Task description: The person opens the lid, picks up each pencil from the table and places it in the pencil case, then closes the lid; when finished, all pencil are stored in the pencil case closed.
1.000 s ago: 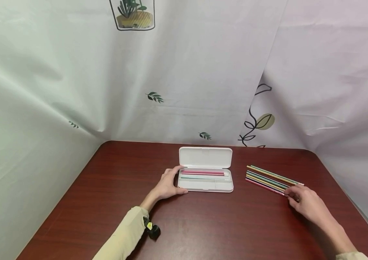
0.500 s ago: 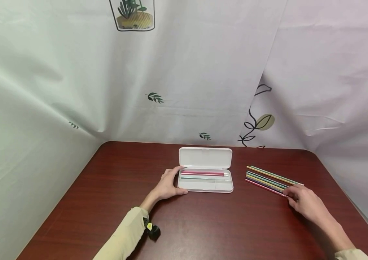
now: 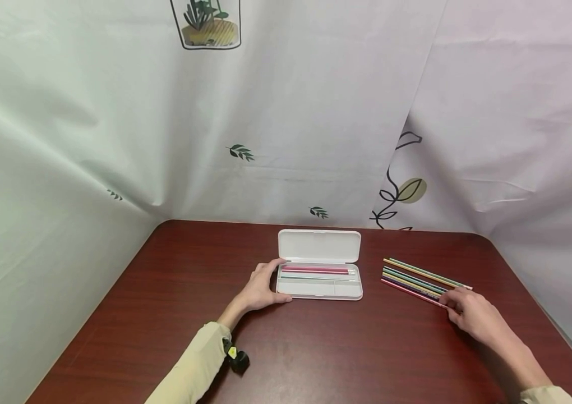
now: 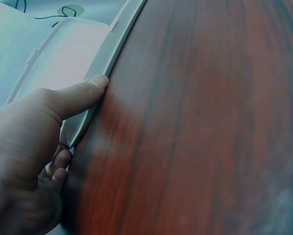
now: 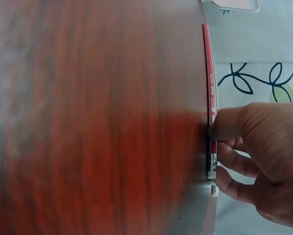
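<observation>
My left hand (image 3: 259,289) grips the left end of an open white pencil case (image 3: 308,288), thumb on the front edge and fingers round the back corner. Inside the case lie pink pencils (image 3: 314,270) and a pale green one (image 3: 313,278). On the right, my right hand (image 3: 476,315) is at the eraser ends of a row of pencils. Its thumb lies against the red pencil (image 5: 211,83), nearest the front, with the fingers curled behind. Beside it lie several green, yellow and dark pencils (image 3: 411,280), their near ends partly hidden by the hand.
A yellow and a green pencil (image 3: 428,272) lie slightly apart behind the row. The dark red-brown wooden table (image 3: 346,353) meets a pale patterned cloth (image 3: 311,112) at the back and sides. A black device (image 3: 239,361) sits at the left wrist.
My right hand has shifted slightly left at the pencil ends, and the red pencil now lies a little apart from the row. The left hand and case stay put.
</observation>
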A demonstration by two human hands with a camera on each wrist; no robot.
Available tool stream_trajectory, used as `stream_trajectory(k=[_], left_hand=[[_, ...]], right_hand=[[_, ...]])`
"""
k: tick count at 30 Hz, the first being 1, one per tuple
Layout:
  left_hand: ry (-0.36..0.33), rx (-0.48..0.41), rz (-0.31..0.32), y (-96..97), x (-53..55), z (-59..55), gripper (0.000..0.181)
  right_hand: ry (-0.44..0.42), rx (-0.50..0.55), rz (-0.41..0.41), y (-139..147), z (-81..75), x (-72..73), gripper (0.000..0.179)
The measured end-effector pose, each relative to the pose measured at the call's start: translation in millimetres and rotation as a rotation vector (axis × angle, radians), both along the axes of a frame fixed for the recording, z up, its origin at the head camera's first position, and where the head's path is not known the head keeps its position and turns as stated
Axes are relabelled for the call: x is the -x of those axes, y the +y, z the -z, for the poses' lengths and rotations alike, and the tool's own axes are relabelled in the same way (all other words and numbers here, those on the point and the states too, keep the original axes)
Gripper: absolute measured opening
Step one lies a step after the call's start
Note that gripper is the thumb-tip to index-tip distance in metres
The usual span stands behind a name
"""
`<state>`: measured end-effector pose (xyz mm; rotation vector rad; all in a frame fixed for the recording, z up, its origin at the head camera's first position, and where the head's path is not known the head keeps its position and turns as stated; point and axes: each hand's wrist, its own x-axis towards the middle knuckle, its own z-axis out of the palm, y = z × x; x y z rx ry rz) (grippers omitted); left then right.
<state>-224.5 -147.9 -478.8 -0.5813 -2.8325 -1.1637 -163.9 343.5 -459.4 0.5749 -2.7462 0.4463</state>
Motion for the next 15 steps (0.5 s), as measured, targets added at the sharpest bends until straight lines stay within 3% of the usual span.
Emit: stream_trajectory(k=[15], left_hand=[[0.003, 0.007, 0.005, -0.2, 0.6, -0.2, 0.089]], right_hand=[[0.079, 0.024, -0.061, -6.1, -2.2, 5.1, 0.031]])
